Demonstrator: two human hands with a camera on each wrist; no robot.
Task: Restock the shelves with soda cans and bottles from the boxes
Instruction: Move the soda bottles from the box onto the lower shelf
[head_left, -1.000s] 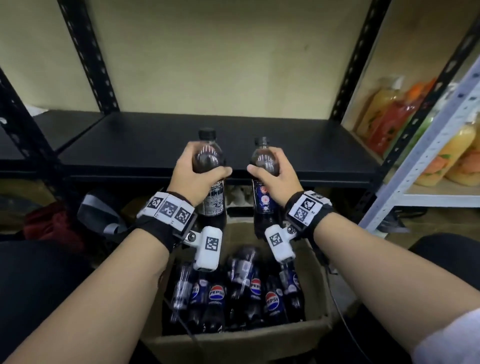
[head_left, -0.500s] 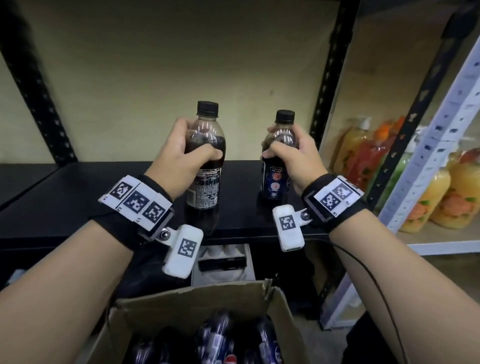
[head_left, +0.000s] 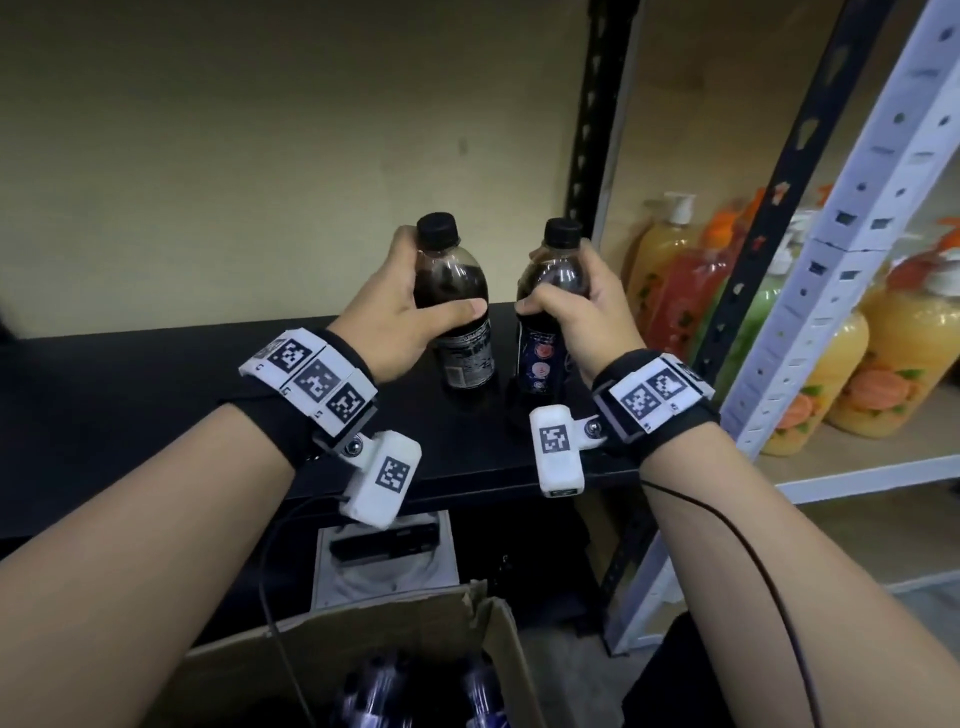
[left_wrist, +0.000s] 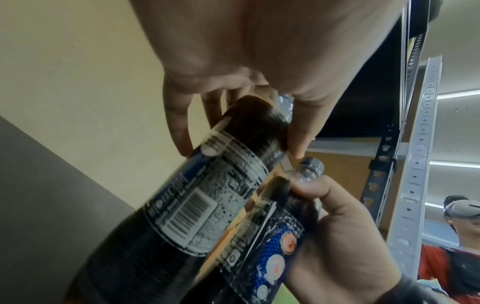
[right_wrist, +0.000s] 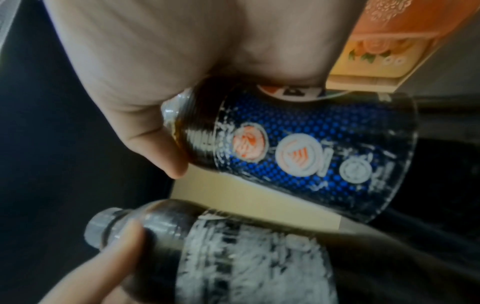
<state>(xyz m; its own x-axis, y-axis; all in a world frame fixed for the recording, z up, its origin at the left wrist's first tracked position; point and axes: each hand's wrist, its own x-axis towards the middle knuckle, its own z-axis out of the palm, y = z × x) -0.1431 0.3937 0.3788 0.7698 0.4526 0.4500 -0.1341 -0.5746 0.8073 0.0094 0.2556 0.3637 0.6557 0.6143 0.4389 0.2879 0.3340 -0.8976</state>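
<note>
- Nearest, bottom of head view: open brown cardboard box (head_left: 363, 649) with more dark soda bottles (head_left: 382, 691) inside, blurred; it sits below the shelf front, likely so stock lifts straight up.
- Both forearms reach forward over the box, each wrist carrying a black strap with white coded tags.
- Left hand (head_left: 400, 317) grips the dark cola plastic bottle with black cap and white-print label (head_left: 457, 312) around its upper body and shoulder; fingers (left_wrist: 179, 123) curled round the far side, thumb pressed across the front. High grip leaves the base free to set down.
- Right hand (head_left: 582, 312) grips the dark cola plastic bottle with black cap and blue dotted label (head_left: 545, 322) the same way, fingers wrapped round the shoulder, thumb on the near side.
- The two bottles are upright, just beside each other, small gap between. Bases at or just above the black metal shelf board (head_left: 156, 395), right of its middle; can't tell if touching it yet.
- Judgement: placing step, two at once to speed the restock; next is letting go.
- Risk: bottles knock together on release.
- Beyond: black perforated upright post (head_left: 597, 156), beige wall.
- Far right: white shelving rack (head_left: 852, 260) holding yellow and orange pump bottles (head_left: 883, 364), not part of this task.
</note>
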